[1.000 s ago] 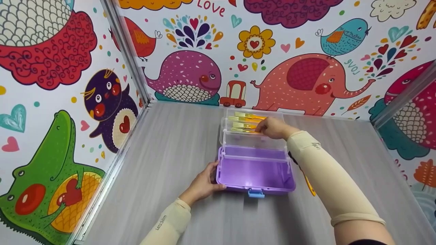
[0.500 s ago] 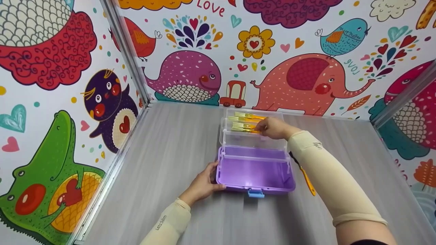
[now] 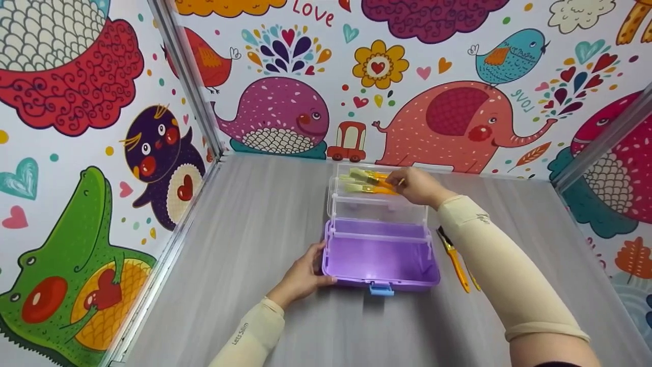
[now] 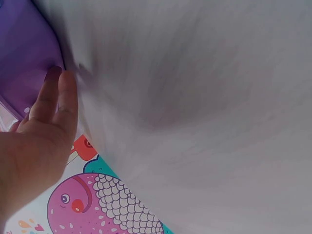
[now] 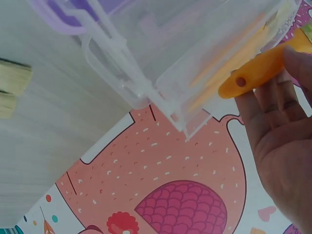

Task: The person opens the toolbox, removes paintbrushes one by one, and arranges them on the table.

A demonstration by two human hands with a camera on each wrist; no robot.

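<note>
My right hand (image 3: pixel 417 186) pinches a paintbrush (image 3: pixel 374 178) by its orange handle, above the clear tray (image 3: pixel 379 210) of an opened box. In the right wrist view, the handle's rounded end with its hole (image 5: pixel 241 81) sticks out past the fingers. Several pale-bristled brushes (image 3: pixel 360 188) lie in the tray's far section, their handles partly behind the hand. My left hand (image 3: pixel 303 275) rests against the front left corner of the purple box (image 3: pixel 382 257), thumb along the front edge. Straight fingers (image 4: pixel 48 100) touch its side wall in the left wrist view.
Two orange-handled brushes (image 3: pixel 458 267) lie on the grey table (image 3: pixel 244 219) right of the box, one partly under the right forearm. A blue latch (image 3: pixel 381 289) juts from the box's front. Walls printed with cartoon animals (image 3: pixel 285 112) enclose the table behind and at the sides.
My right hand has lifted a brush from the tray, moving slightly right; its bristles now cross over the other brushes. The right forearm shifted right, exposing more brushes on the table. The left hand stays put.
</note>
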